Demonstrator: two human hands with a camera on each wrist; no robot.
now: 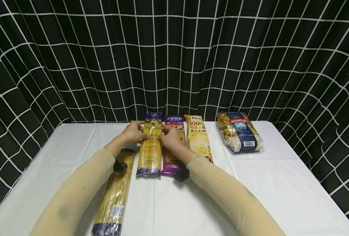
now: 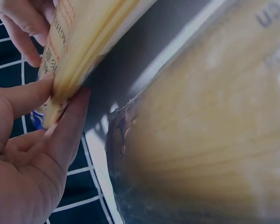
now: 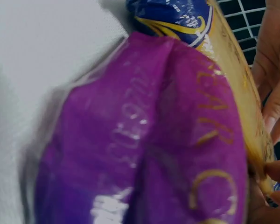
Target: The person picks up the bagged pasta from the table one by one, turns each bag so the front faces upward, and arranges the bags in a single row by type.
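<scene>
A yellow spaghetti packet (image 1: 151, 154) with blue ends lies lengthwise between both hands, in the middle of the table. My left hand (image 1: 133, 132) pinches its left edge, thumb on top and fingers around the side, as the left wrist view shows at the packet's edge (image 2: 79, 60). On the opposite edge, my right hand (image 1: 171, 139) grips it with the thumb over the front. Under the right hand and wrist lies a purple pasta packet (image 1: 170, 168), partly covered. Its purple end (image 3: 144, 130) fills much of the right wrist view.
Left of centre, under the left forearm, lies another spaghetti packet (image 1: 112, 196), back side up. A cream-yellow pasta packet (image 1: 198, 137) is right of the purple one. Farther right sits a blue AGNESI pasta bag (image 1: 240, 131). A black gridded curtain (image 1: 174, 59) hangs behind the white table (image 1: 280, 190).
</scene>
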